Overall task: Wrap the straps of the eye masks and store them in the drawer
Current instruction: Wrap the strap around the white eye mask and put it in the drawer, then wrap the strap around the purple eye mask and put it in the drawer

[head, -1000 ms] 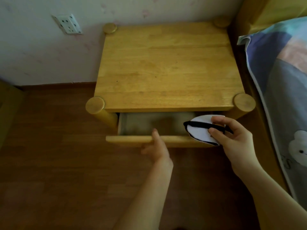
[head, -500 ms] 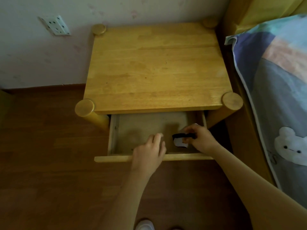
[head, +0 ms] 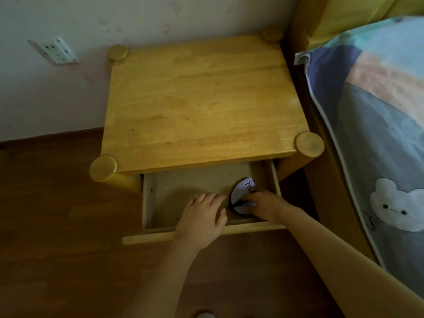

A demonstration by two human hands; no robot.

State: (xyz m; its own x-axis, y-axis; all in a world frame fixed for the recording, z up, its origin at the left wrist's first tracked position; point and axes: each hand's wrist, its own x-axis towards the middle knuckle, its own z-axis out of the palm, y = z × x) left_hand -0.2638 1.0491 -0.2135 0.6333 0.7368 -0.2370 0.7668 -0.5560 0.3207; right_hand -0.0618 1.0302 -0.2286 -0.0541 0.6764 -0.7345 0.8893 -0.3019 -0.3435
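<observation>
The right hand [head: 266,204] grips the wrapped eye mask [head: 242,193] inside the open drawer [head: 202,235], left hand [head: 202,216] relaxed; closing remains.

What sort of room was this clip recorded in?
Most likely a bedroom: a wooden nightstand with its drawer pulled open stands right beside a bed frame holding a cartoon-print pillow, on a wood floor.

One eye mask [head: 242,195], one drawer [head: 202,234], one nightstand [head: 202,106] — two hands [head: 202,220].

Pale wall [head: 160,14], wood floor [head: 57,249] (dim).
</observation>
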